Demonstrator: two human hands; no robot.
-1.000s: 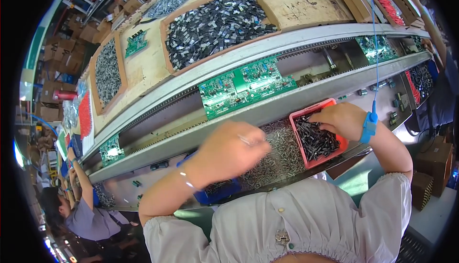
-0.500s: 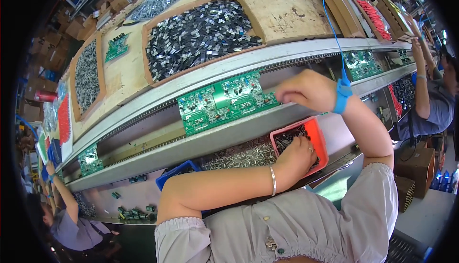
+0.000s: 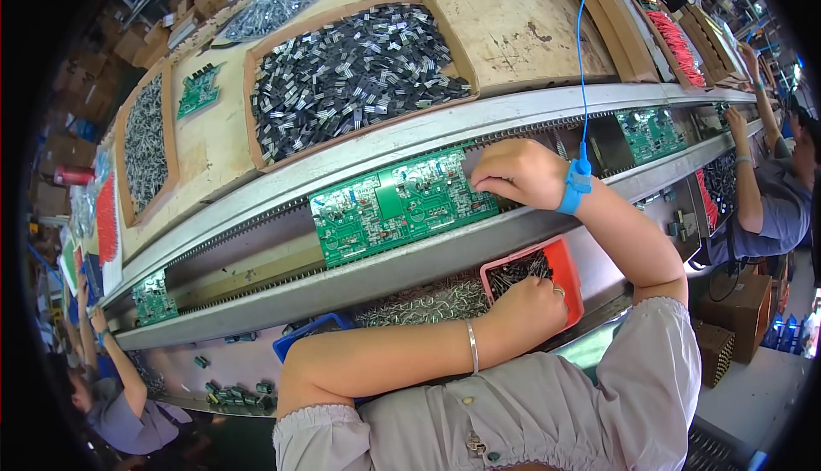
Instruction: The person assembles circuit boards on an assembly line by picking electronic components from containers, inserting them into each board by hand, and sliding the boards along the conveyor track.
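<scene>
My right hand (image 3: pixel 513 171), with a blue wrist strap (image 3: pixel 575 182), rests on the right edge of a green circuit board (image 3: pixel 402 206) lying in the conveyor track. Its fingertips are pinched together, and whatever is between them is too small to make out. My left hand (image 3: pixel 530 304), a thin bracelet on its wrist, reaches across my body into a red tray (image 3: pixel 569 270). Its fingers are curled into the small black components (image 3: pixel 517 270) there.
A heap of grey metal parts (image 3: pixel 428 300) and a blue bin (image 3: pixel 312 334) sit left of the red tray. Above the track is a sloped wooden shelf with a bin of black parts (image 3: pixel 351 86). More boards (image 3: pixel 154 296) (image 3: pixel 650 129) ride the track. Co-workers stand at right (image 3: pixel 770 189) and lower left (image 3: pixel 111 402).
My right hand left the red tray and rose to the board's right edge. My left hand moved right from the grey parts into the red tray. The board has shifted along the track.
</scene>
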